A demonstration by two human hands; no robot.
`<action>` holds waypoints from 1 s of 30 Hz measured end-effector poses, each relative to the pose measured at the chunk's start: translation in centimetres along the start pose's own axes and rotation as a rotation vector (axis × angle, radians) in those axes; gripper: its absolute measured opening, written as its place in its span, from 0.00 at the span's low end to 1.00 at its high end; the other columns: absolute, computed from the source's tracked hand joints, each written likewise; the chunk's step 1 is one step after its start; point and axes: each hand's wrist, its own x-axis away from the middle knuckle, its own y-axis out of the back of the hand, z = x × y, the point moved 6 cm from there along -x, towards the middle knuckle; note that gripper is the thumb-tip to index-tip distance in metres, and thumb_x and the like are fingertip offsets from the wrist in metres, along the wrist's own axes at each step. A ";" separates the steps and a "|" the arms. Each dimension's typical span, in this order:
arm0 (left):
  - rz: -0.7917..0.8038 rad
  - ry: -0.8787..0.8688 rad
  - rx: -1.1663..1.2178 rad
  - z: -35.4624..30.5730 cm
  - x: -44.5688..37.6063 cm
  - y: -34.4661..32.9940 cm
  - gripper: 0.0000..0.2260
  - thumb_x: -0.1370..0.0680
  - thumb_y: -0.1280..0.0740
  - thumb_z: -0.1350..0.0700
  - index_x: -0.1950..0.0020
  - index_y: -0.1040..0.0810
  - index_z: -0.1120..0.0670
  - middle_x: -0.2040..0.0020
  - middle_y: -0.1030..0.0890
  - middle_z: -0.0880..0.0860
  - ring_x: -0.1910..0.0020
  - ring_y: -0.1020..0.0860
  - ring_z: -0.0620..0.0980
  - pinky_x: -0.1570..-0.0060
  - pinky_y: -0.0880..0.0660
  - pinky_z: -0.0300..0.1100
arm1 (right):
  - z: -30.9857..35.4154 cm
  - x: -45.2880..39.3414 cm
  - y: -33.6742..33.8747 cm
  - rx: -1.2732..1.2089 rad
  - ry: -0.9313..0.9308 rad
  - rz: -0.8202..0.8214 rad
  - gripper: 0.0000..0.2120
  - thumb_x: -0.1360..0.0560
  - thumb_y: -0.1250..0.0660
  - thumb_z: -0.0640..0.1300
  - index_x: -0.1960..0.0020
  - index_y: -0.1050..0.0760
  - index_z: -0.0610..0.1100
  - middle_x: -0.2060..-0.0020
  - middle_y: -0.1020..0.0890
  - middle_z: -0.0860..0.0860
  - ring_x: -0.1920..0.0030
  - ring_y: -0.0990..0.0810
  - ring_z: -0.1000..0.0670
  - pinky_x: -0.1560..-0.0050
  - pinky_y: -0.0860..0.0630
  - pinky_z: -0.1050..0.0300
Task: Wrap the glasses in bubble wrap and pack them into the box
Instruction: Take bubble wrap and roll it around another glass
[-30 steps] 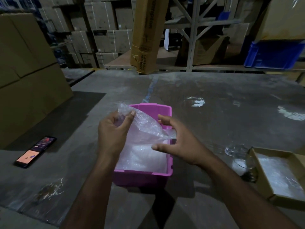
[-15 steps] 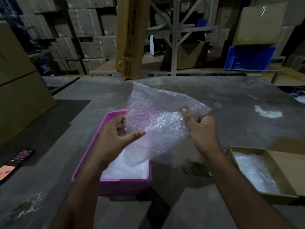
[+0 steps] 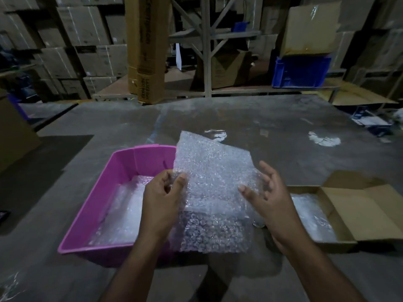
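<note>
At frame centre, a limp, featherlight bubble wrap sheet (image 3: pixel 209 192) hangs over the grey surface (image 3: pixel 261 127). The left hand (image 3: pixel 162 200) pinches its left edge; the right hand (image 3: pixel 267 196) hovers beside it, fingers spread wide. It likely handles best pinched by opposite edges. Behind left sits a pink bin (image 3: pixel 104 203); lower right, an open cardboard box (image 3: pixel 359 212).

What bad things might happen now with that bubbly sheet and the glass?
Only the left hand pinches the bubble wrap sheet; the right hand is open, so the sheet might slip. The sheet and right hand also hide most of the glass on the table, so it might get knocked.
</note>
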 end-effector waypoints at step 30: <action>0.406 -0.135 -0.429 -1.1 0.8 -1.5 0.12 0.23 0.35 0.40 0.43 0.17 0.38 0.34 0.24 0.32 0.31 0.32 0.31 0.40 0.36 0.27 | 2.2 0.3 3.1 0.140 0.084 0.161 0.12 0.29 0.32 0.56 0.50 0.16 0.54 0.52 0.15 0.60 0.49 0.17 0.60 0.46 0.21 0.60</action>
